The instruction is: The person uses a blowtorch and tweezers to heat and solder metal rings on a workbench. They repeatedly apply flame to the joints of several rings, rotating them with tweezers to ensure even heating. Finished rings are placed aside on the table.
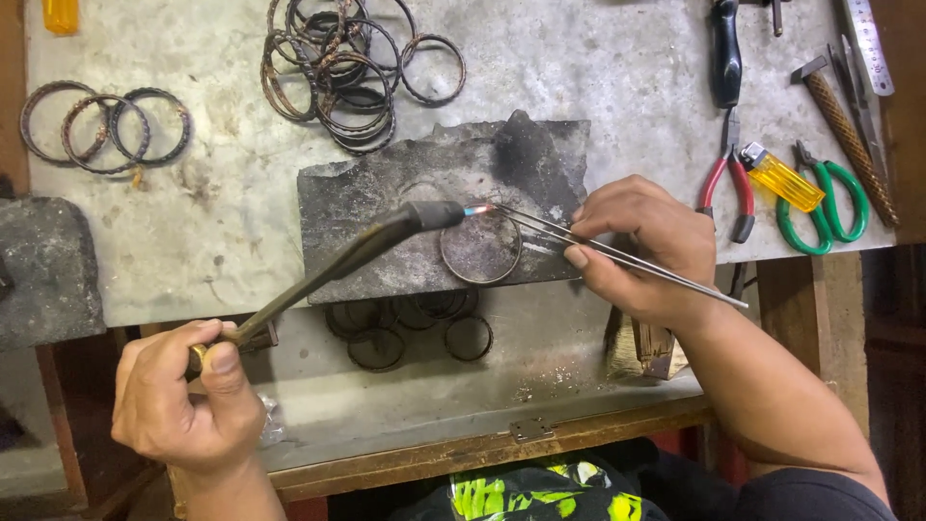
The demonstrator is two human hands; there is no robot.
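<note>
My left hand (188, 396) grips the handle of a long dark torch (357, 253) whose nozzle points right, with a small flame (478, 209) at its tip. My right hand (641, 251) pinches long metal tweezers (617, 254); their tips meet the flame at the top edge of a metal ring (480, 249). The ring lies flat on a scorched grey soldering block (386, 193) in the middle of the bench.
Piles of dark rings lie at top centre (347, 68), top left (101, 125) and on the lower shelf (415, 328). At the right are red-handled pliers (728, 183), a yellow lighter (781, 177), green-handled pliers (825, 203), a hammer (847, 135) and a ruler (866, 43).
</note>
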